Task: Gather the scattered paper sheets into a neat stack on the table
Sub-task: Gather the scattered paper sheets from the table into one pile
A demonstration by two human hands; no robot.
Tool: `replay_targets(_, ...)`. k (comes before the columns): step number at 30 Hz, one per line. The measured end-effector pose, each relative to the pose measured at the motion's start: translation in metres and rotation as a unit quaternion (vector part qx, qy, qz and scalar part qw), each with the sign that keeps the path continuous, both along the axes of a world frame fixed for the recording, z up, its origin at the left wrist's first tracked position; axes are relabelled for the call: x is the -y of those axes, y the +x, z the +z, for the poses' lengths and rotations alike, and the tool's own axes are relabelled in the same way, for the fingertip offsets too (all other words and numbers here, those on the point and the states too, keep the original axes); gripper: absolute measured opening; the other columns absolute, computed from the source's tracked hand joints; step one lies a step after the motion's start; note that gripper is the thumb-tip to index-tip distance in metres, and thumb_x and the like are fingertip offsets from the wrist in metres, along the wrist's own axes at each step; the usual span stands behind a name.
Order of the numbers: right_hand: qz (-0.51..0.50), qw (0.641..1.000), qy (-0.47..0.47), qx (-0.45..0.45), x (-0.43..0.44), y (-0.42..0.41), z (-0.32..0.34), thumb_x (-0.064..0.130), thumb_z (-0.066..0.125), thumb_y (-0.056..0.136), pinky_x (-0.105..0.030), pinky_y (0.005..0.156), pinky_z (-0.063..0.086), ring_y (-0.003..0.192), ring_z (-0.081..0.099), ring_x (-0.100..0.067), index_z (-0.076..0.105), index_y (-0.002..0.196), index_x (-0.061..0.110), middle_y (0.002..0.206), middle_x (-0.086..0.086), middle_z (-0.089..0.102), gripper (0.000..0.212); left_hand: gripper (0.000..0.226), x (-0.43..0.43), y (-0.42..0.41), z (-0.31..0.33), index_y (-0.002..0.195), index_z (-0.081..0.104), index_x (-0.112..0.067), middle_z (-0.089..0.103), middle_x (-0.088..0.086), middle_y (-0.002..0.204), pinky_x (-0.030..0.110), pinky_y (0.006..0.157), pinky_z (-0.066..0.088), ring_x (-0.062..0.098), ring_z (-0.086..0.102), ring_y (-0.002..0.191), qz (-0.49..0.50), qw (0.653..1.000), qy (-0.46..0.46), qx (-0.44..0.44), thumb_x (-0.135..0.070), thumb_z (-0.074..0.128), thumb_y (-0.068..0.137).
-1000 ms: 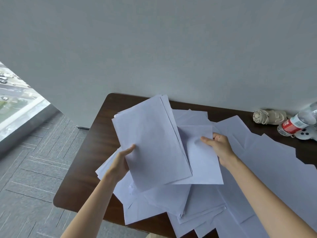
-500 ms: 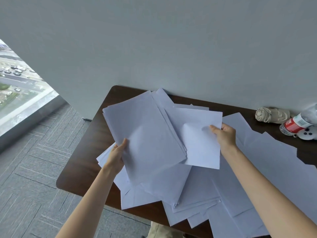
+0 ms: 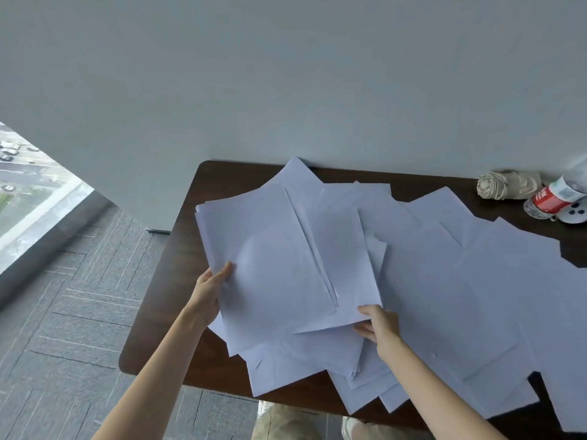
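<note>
The left grip is closed on the left edge of the held stack, thumb on top, above the worktop's left end. The right grip pinches the near corner of one sheet overlapping the stack. Loose sheets cover the worktop rightward, overhanging its near edge. Bare surface remains along the left edge.

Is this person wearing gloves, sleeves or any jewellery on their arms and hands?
No. The left hand and right hand are bare, without gloves, and no sleeve shows on either arm as far as the view reaches. No ring, watch or bracelet is visible. Lower down, beige shorts or trousers and a light shoe show.
</note>
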State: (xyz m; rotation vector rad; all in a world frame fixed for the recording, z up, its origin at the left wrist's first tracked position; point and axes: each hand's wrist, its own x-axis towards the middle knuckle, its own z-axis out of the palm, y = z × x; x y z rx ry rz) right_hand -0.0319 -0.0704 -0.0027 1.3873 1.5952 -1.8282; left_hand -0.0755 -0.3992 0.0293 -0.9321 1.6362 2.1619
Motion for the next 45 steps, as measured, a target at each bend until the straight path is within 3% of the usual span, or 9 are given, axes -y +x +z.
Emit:
replay_targets(5, 0.051, 0.980, 0.191, -0.030, 0.006, 0.004, -0.009, 0.024, 0.063, 0.078, -0.042, 0.065, 0.057, 0.065, 0.054, -0.022, 0.059, 0.071, -0.003, 0.072, -0.029, 0.057, 0.028, 0.027, 0.016, -0.016, -0.017, 0.114, 0.065, -0.002, 0.073, 0.008, 0.094, 0.034, 0.065, 0.061, 0.020, 0.072, 0.074, -0.072, 0.997, 0.007, 0.019, -0.020, 0.062, 0.094)
replay_targets(7, 0.119, 0.964, 0.238, -0.032, 0.013, 0.009, -0.010, 0.023, 0.060, 0.072, -0.030, 0.058, 0.038, 0.061, 0.039, -0.018, 0.046, 0.057, 0.004, 0.060, -0.024, 0.040, 0.028, 0.028, 0.019, -0.022, -0.020, 0.114, 0.065, -0.001, 0.072, 0.010, 0.096, 0.034, 0.064, 0.060, 0.020, 0.072, 0.073, -0.106, 0.994, 0.014, 0.027, -0.021, 0.062, 0.094)
replay_targets(10, 0.171, 0.953, 0.250, 0.000, 0.021, 0.022, -0.013, 0.017, 0.059, 0.069, -0.031, 0.059, 0.031, 0.058, 0.037, -0.019, 0.038, 0.053, 0.015, 0.056, -0.009, 0.037, 0.027, 0.029, 0.011, -0.027, -0.021, 0.117, 0.064, -0.002, 0.071, 0.012, 0.102, 0.035, 0.065, 0.060, 0.022, 0.073, 0.076, -0.141, 0.989, 0.042, 0.024, -0.020, 0.062, 0.095)
replay_targets(18, 0.190, 0.946, 0.261, 0.041, 0.027, 0.066, -0.020, 0.011, 0.059, 0.080, -0.031, 0.057, 0.039, 0.059, 0.052, -0.027, 0.047, 0.055, 0.007, 0.060, -0.023, 0.051, 0.028, 0.026, -0.035, -0.040, -0.030, 0.109, 0.066, -0.001, 0.071, 0.013, 0.096, 0.033, 0.064, 0.060, 0.022, 0.071, 0.073, -0.221, 0.974, 0.021, 0.038, -0.021, 0.065, 0.093)
replay_targets(30, 0.173, 0.925, 0.337, 0.034, 0.019, 0.049, -0.014, 0.018, 0.053, 0.090, -0.022, 0.058, 0.037, 0.067, 0.056, -0.022, 0.062, 0.083, -0.003, 0.079, -0.021, 0.065, 0.023, 0.041, -0.081, -0.036, -0.045, 0.128, 0.044, -0.010, 0.060, 0.010, 0.115, 0.043, 0.089, 0.049, 0.032, 0.058, 0.107, -0.243, 0.896, -0.371, -0.009, -0.024, 0.059, 0.092)
replay_targets(32, 0.145, 0.933, 0.330, -0.003, 0.018, 0.039, -0.007, 0.014, 0.056, 0.090, -0.021, 0.059, 0.039, 0.080, 0.056, -0.020, 0.063, 0.099, 0.002, 0.092, -0.011, 0.065, 0.017, 0.045, -0.085, -0.032, -0.047, 0.135, 0.040, -0.007, 0.051, 0.013, 0.127, 0.044, 0.096, 0.043, 0.033, 0.050, 0.117, -0.229, 0.893, -0.387, -0.013, -0.017, 0.052, 0.094)
replay_targets(36, 0.075, 0.968, 0.240, -0.021, 0.018, 0.016, -0.002, 0.017, 0.063, 0.080, -0.051, 0.088, 0.052, 0.091, 0.059, -0.047, 0.063, 0.100, -0.011, 0.098, -0.031, 0.063, 0.034, 0.048, -0.097, -0.023, -0.050, 0.141, 0.038, 0.000, 0.034, 0.019, 0.139, 0.037, 0.104, 0.032, 0.037, 0.036, 0.128, -0.265, 0.890, -0.371, 0.015, -0.009, 0.045, 0.095)
replay_targets(39, 0.053, 0.984, 0.171, 0.001, 0.018, 0.002, -0.006, 0.030, 0.063, 0.057, -0.032, 0.066, 0.030, 0.069, 0.038, -0.024, 0.045, 0.065, 0.015, 0.070, -0.011, 0.040, 0.024, 0.041, -0.107, -0.016, -0.047, 0.134, 0.045, 0.000, 0.033, 0.018, 0.137, 0.032, 0.101, 0.031, 0.035, 0.030, 0.127, -0.307, 0.876, -0.370, 0.025, -0.010, 0.042, 0.095)
replay_targets(45, -0.028, 0.996, 0.083, 0.027, 0.009, -0.012, -0.003, 0.021, 0.069, 0.074, -0.029, 0.065, 0.042, 0.070, 0.051, -0.022, 0.058, 0.088, 0.006, 0.081, -0.010, 0.055, 0.023, 0.048, -0.108, -0.020, -0.044, 0.137, 0.040, -0.005, 0.035, 0.015, 0.137, 0.037, 0.099, 0.035, 0.034, 0.032, 0.125, -0.301, 0.875, -0.373, 0.059, -0.016, 0.049, 0.091)
